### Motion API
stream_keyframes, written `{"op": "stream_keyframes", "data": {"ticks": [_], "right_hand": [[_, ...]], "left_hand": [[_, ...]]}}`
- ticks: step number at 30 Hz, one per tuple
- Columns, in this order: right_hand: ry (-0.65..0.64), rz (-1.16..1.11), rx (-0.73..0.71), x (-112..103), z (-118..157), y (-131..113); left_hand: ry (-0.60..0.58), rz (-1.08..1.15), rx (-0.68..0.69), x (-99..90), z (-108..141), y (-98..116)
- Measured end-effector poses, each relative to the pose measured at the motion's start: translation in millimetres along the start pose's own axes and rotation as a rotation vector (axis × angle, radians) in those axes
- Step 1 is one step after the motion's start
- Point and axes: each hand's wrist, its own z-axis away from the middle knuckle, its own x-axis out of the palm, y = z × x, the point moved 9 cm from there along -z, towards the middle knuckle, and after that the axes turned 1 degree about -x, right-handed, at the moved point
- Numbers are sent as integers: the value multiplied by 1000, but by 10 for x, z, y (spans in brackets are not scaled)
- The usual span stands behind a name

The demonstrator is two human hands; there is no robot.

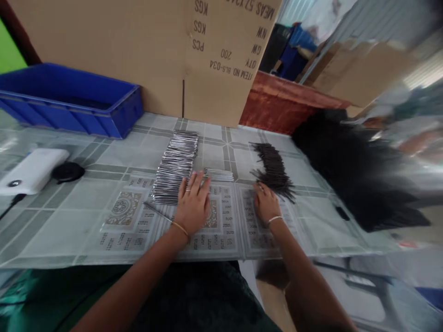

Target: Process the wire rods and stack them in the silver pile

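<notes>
My left hand (194, 203) lies palm down on the patterned plastic mat (121, 230), its fingers stretched out. Its fingertips are beside a long row of thin silver metal rods (176, 161) and close to a smaller group of silver rods (219, 174). One loose rod (157, 212) runs slantwise toward my left wrist. My right hand (266, 203) has its fingers curled in at the near left side of a pile of thin dark sticks (273, 168). Something small and dark shows at its fingertips, too little to name.
A blue plastic bin (124, 113) stands at the back left, beside an upright cardboard sheet (166, 55). On the left lie a white device (38, 168) with a cable and a round black object (68, 172). Blurred black material (353, 175) covers the table's right end.
</notes>
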Motion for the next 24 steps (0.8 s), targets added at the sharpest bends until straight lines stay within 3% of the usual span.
{"op": "stream_keyframes", "data": {"ticks": [2,5,8,11,14,19,24], "right_hand": [[36,-163,-124,-97,72,-321],[-92,-462,-391,-86,227,-1122],[-255,-532,-577,47,354,-1968],[-306,-398,-633,215,340,-2490],[-305,-273,-632,326,274,-2632],[-269,-271,-502,344,138,-2394],[-250,-427,-353,347,-39,-2251]], "left_hand": [[71,-78,-79,-293,172,-201],[47,-187,-329,-613,512,-709],[-73,-257,-469,-670,780,-1096],[-111,-274,-443,-625,862,-1201],[-78,-277,-415,-618,878,-1191],[-11,-215,-358,-585,931,-1098],[-58,-169,-302,-394,905,-979]]}}
